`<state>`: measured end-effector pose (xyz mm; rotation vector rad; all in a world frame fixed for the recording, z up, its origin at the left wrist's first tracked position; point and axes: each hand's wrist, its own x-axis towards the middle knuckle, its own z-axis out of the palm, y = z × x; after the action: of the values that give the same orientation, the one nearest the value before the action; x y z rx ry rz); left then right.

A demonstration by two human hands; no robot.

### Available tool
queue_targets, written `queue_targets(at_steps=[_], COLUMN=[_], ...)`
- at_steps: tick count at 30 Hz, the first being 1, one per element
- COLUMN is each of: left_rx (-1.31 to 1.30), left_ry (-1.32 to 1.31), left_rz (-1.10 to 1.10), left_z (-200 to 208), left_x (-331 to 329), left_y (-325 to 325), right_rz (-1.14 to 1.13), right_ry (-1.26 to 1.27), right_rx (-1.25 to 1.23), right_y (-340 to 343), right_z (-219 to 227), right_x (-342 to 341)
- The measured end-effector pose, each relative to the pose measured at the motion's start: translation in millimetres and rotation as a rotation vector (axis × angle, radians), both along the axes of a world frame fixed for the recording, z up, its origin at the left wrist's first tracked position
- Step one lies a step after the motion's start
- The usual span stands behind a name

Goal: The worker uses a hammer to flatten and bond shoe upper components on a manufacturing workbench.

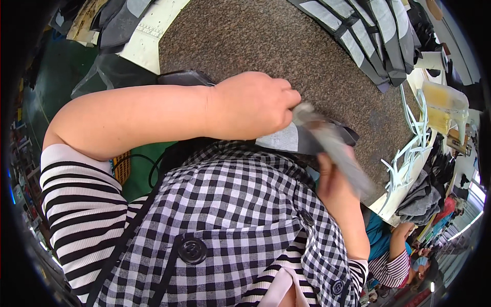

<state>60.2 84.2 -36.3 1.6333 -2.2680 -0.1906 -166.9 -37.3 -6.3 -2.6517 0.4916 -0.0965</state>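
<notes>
My left hand reaches across in front of me, closed, with its fingertips turned under and hidden. It lies over a black flat piece with a light grey patch, at the near edge of the speckled brown work surface. Fingers of my right hand are wrapped round a long, grey, bar-shaped tool, smeared by motion. The tool slants across the black piece, its upper end close to my left fingers. Its exact kind cannot be made out.
Black pieces with pale grey patches lie in rows at the far right. Pale strips hang along the right edge near a clear yellowish container. A white ruled board stands far left. Another person's arm shows lower right.
</notes>
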Motion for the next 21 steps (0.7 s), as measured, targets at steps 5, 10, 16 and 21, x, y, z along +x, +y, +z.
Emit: queue_targets(at_steps=[5,10,16,21], left_rx=[-0.063,-0.022,0.275,0.028], left_ry=[0.154,0.303,0.443,0.275], left_rz=[0.140,0.204,0.266,0.157], left_z=[-18,-22,-5,-11], left_x=[-5,-41,-21,-34], left_y=[-12,-69,-71,-59], right_rz=[-0.265,-0.545,-0.512,-0.386], right_ry=[-0.004,-0.016,0.040,-0.105], right_rx=[0.064,0.102,0.032,0.085], right_y=[-13,-21,-14,-23], right_z=[4,4,-8,-1], right_x=[-13,-34,-39,-38])
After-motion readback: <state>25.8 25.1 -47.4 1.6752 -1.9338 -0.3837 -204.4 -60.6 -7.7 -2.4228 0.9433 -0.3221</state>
